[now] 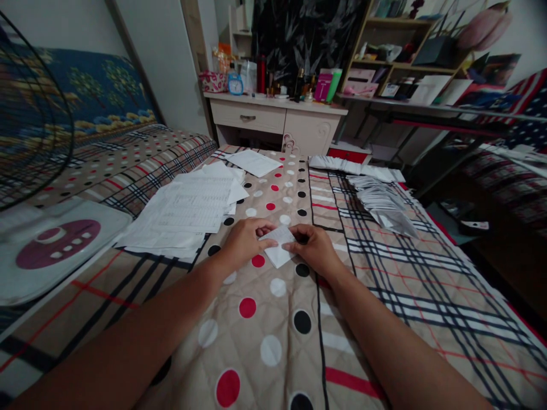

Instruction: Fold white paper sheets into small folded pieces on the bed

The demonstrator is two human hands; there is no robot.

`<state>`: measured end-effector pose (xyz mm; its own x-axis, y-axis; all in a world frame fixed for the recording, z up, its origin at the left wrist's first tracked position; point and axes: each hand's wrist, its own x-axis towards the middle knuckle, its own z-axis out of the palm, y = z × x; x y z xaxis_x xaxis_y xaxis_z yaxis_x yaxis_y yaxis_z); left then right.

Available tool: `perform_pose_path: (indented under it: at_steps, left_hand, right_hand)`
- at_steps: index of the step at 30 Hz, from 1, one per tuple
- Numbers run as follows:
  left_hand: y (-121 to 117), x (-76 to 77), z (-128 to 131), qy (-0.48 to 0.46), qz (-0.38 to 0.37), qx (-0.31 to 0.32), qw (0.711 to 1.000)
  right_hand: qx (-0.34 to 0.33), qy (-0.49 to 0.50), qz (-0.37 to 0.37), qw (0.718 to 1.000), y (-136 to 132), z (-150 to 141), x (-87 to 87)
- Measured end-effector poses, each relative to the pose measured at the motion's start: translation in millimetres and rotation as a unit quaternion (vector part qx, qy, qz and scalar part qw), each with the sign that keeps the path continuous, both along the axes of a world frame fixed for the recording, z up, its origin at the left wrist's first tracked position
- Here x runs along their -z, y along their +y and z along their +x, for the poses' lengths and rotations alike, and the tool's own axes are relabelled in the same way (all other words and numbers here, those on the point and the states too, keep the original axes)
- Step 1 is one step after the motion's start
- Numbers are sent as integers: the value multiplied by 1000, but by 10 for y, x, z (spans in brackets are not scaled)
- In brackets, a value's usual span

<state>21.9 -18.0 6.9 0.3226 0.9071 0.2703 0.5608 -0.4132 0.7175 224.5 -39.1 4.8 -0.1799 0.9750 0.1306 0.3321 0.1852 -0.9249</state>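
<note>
A small folded piece of paper (277, 251) with faint print is held between my two hands, low over the dotted bedspread. My left hand (245, 239) pinches its left edge between thumb and fingers. On the opposite edge, my right hand (314, 246) grips the paper with thumb and curled fingers. Left of my hands lies a spread pile of printed sheets (183, 205). A separate white sheet (256, 163) rests farther back. To the right sits a fanned stack of folded papers (380, 202), with a row of folded papers (354, 166) behind it.
The quilted bedspread (273, 319) carries dots and plaid stripes. A white plastic case or bag with a purple oval (64, 245) lies at the left, below a fan's guard (70, 125). A dresser (265, 117) stands beyond the bed, a shelf desk (384, 102) at right.
</note>
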Motion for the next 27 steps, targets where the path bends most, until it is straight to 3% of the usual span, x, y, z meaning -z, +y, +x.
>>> perform_pose_path:
  at_steps: [2,6,12,17,22,27]
  left_hand:
    - [40,39,-31,-1,-45,15,999]
    - [92,61,-86,-23,-66,62,996]
    - [53,4,-18,18,-3,50,999]
    - [47,-24,49,40,1,44,998]
    - [28,-15,-13,5,16,85,996]
    - [22,-36,-102,29,69,138,988]
  right_hand:
    - [-4,-4,-3,1000,4,20,-6]
    - [-6,-26,13,1000,-12,34,-5]
    - [-2,-65,77,995,-13,13,60]
    - [4,-59,83,995,-5,-12,81]
    - [-9,-61,113,992,-49,-11,23]
    - [-40,-90,151,984,-88,15,-15]
